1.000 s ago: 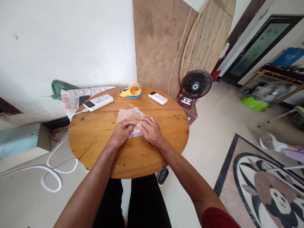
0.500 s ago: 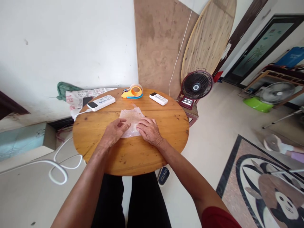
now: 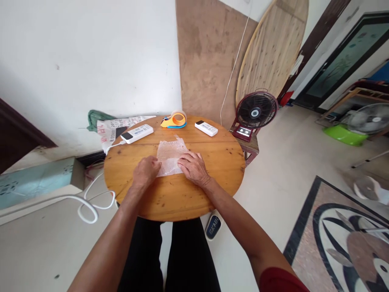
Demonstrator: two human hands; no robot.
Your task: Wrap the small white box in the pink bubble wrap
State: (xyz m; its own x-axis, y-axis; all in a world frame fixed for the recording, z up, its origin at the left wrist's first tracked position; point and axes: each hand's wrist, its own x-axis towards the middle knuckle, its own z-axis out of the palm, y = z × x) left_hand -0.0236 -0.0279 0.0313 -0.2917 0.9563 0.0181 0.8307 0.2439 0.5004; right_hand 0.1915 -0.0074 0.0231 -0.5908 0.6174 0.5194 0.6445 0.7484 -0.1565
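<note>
A clear sheet of bubble wrap [image 3: 171, 156] lies on the round wooden table [image 3: 182, 198]. At its left edge, my left hand [image 3: 146, 170] has its fingers curled together, with the tips closed on the plastic. My right hand [image 3: 194, 167] rests palm down on the wrap's right side, fingers stretched out over it. Beyond the wrap stands a yellow and blue tape dispenser [image 3: 174, 120] with a roll of clear tape. A white device with a black end [image 3: 138, 134] is at the back left, and a similar white device [image 3: 206, 128] sits at the back right.
From the left device a white cable [image 3: 88, 202] loops down off the table. A dark red fan [image 3: 256, 113] stands on a stool to the right. The wall is behind the table, with a leaning round board [image 3: 270, 52]. A slipper [image 3: 213, 225] shows under the front edge.
My left hand has drawn back to the wrap's left edge and its fingers have closed there. My right hand stays on the wrap. The whole view has shifted slightly.
</note>
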